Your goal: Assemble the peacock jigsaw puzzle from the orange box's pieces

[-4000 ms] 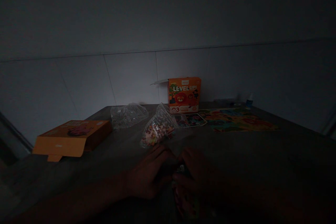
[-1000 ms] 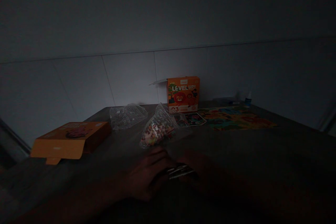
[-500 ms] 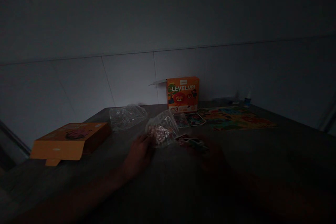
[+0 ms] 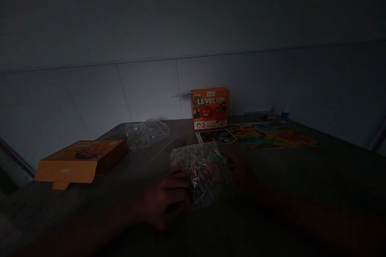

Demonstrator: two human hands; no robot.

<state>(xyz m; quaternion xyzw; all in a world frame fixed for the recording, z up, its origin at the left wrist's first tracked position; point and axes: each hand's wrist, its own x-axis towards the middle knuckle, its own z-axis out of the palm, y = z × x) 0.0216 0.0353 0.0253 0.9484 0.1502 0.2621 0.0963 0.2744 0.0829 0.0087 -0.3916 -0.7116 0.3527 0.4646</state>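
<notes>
A crinkled clear plastic bag with colourful contents lies between my hands, low over the table. My left hand has its fingers curled on the bag's left side. At the bag's right edge is my right hand, its fingers bent against the plastic; deep shadow hides most of it. What is inside the bag is too dark and blurred to name. Just beyond the bag lies a dark printed sheet with a pale border.
An orange "LEVEL UP!" box stands at the back. An opened orange box lies at left, beside another clear plastic bag. A colourful picture sheet lies at right, with a small bottle behind it. A wall borders the table.
The bag has come nearer to me and is turned and spread wider. My left hand moved closer with it. My right hand shifted to the bag's edge, and the loose pieces there no longer show.
</notes>
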